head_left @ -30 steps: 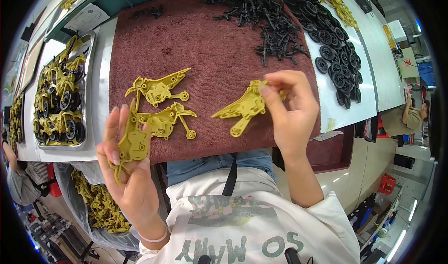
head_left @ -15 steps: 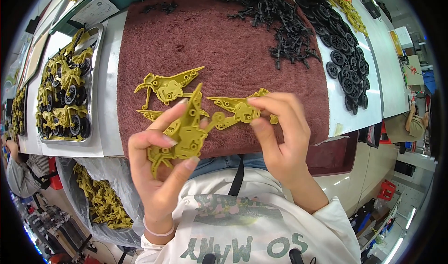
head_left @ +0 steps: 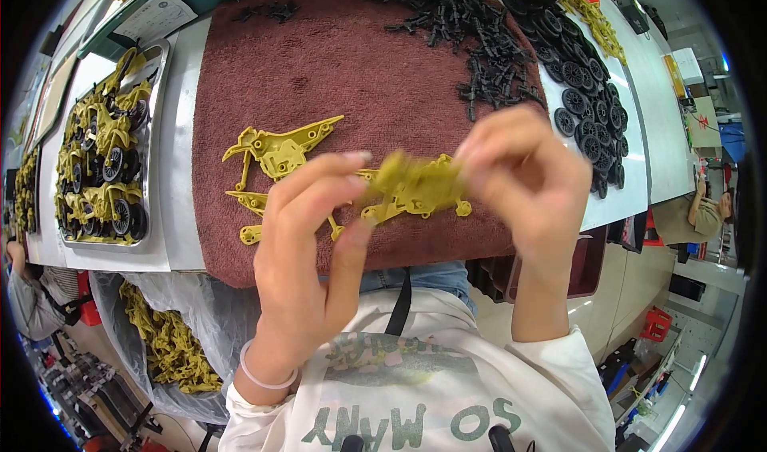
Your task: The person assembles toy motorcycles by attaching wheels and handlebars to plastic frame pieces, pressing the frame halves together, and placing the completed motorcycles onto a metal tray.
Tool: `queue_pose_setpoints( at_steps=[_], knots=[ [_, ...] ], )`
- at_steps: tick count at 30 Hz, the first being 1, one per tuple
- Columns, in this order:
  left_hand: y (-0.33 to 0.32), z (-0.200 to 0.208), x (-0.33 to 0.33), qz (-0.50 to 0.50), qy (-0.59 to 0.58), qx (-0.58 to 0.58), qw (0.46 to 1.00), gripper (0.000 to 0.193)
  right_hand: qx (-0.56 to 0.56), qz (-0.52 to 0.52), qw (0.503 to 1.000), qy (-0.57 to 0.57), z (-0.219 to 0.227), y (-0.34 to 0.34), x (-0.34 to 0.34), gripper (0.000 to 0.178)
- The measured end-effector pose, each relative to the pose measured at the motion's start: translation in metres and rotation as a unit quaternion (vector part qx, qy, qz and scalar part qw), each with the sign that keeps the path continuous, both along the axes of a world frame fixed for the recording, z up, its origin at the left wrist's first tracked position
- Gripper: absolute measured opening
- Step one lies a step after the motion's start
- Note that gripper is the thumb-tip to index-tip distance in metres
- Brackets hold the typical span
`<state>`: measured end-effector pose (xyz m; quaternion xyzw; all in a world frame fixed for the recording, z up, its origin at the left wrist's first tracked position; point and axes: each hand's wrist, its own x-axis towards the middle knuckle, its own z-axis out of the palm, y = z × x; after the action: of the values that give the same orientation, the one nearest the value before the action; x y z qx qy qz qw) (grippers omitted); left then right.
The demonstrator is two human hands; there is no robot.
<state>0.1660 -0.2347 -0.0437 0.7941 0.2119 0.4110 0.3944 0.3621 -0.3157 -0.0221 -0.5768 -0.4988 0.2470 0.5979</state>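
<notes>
Here, yellow plastic part [head_left: 422, 182], nubby towel [head_left: 319, 69]

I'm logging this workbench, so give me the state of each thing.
Left hand: raised, half-curled
Right hand: raised, blurred
Yellow piece between them: blurred, grip unclear
Dark red cloth: spread flat
Yellow pieces on it: loose
Small black parts: heaped
Black wheels: loose, heaped
Metal tray: loaded with yellow models

Between tray [head_left: 159, 124] and wheels [head_left: 591, 147], a towel [head_left: 343, 69] bears molded parts [head_left: 281, 161].
</notes>
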Motion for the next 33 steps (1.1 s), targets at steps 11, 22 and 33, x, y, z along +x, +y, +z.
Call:
queue_pose_setpoints(
  at_steps=[11,22,33],
  knots=[
    [-0.007,-0.015,-0.002,-0.069,0.225,0.217,0.947,0.036,-0.079,-0.002,0.958,-0.277,-0.026,0.038,0.023,0.012],
    [0.125,0.060,-0.015,0.064,0.153,0.248,0.954,0.022,-0.039,-0.022,0.946,-0.321,-0.014,0.037,0.018,0.018],
    [0.342,0.063,0.065,0.209,0.322,0.227,0.895,0.051,-0.003,-0.037,0.961,-0.273,-0.015,0.034,0.027,0.019]
  ],
)
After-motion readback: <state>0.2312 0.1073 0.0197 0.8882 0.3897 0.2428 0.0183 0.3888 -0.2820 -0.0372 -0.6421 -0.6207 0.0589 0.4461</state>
